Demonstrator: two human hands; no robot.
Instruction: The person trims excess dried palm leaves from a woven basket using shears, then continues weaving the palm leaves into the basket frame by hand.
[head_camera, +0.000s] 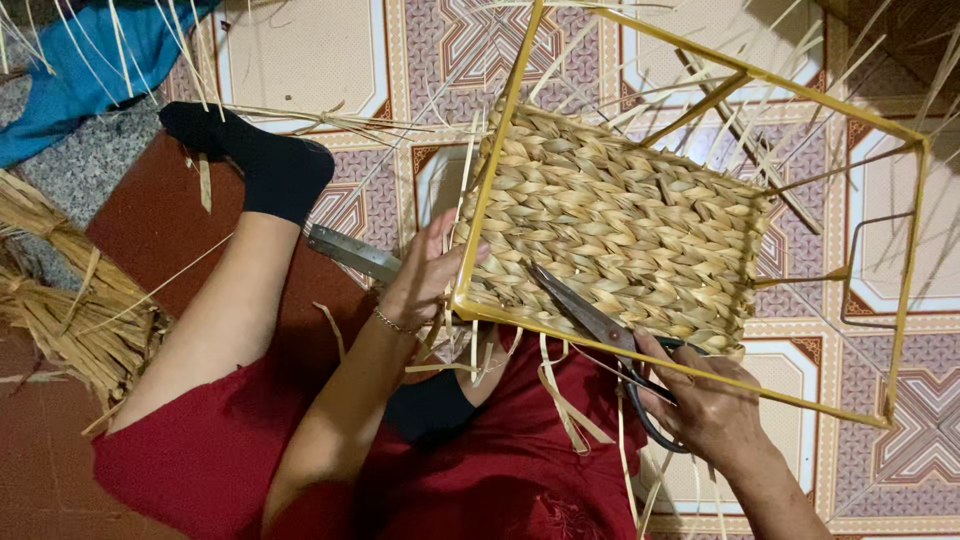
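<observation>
My left hand (425, 275) grips the near left corner of a yellow metal basket frame (700, 372) that lies tilted over my lap. A woven panel of pale dried fibre (620, 215) fills the frame's left part, with loose strands hanging from its lower edge. My right hand (705, 400) holds black-handled scissors (585, 312) with the blades resting closed against the weave near the frame's lower bar. A thin bracelet sits on my left wrist.
My leg in a black sock (265, 165) stretches over a red mat. A metal ruler (350, 252) lies by my left hand. A bundle of dried straw (70, 300) lies at the left; blue cloth (85, 55) is top left. Patterned floor tiles surround everything.
</observation>
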